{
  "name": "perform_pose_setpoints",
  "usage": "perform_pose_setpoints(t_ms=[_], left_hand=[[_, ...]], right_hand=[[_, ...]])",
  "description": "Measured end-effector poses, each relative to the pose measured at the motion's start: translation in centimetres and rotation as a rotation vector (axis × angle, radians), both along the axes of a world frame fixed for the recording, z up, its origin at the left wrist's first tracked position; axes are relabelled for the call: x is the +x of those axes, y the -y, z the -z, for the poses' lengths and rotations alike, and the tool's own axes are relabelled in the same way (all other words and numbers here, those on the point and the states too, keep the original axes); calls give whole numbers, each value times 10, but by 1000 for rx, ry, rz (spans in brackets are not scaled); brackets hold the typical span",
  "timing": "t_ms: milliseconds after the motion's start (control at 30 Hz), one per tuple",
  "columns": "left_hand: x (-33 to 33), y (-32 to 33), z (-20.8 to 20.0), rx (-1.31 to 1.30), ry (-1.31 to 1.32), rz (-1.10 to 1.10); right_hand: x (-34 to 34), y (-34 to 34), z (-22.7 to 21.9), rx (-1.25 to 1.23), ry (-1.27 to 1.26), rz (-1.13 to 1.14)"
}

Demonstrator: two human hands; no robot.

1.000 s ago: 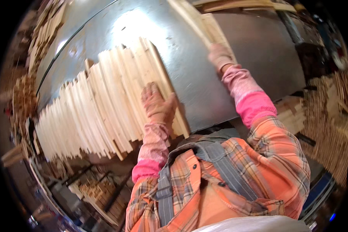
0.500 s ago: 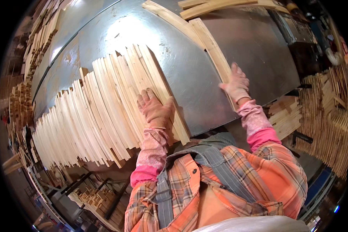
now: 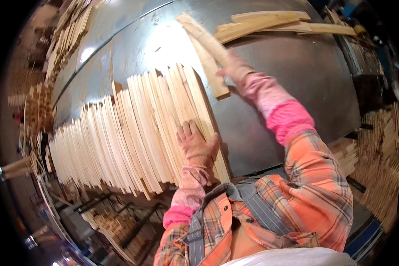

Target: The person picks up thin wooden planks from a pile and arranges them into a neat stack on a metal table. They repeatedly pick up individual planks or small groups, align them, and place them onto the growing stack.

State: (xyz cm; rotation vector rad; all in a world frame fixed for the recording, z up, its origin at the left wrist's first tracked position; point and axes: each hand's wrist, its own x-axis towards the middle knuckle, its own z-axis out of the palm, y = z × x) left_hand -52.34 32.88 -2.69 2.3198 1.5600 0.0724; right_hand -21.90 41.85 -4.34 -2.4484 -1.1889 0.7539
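Observation:
A row of many pale wooden strips (image 3: 133,128) stands side by side on the metal table, reaching toward my left. My left hand (image 3: 195,144), in a thin work glove, lies on the strips at the row's right end with its fingers spread. Farther out, my right hand (image 3: 237,71) grips the near end of a wooden board (image 3: 202,36), its thumb along the left side. That board slants away to the far left. Partly beneath it lies a second board (image 3: 213,77), its near end uncovered. Most of my right fingers are hidden or blurred.
Several loose boards (image 3: 266,27) lie at the table's far right. The metal table (image 3: 297,88) has a seam toward the far left. Stacked lumber (image 3: 383,159) stands beyond the right edge, another stack (image 3: 119,228) below left, and more boards (image 3: 71,37) at the far left.
My right hand has moved away from me and left, and the board at it now lies across the other board, angled far left. My left hand stays on the row.

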Motion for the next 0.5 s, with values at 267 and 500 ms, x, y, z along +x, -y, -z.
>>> perform_pose_setpoints(t_ms=[267,500], left_hand=[[26,4,-8,35,-53,-8],[39,51,28,-73,126,187]], right_hand=[[-42,-66,18,-278,27,148],[-41,-76,23,-189,124,112]])
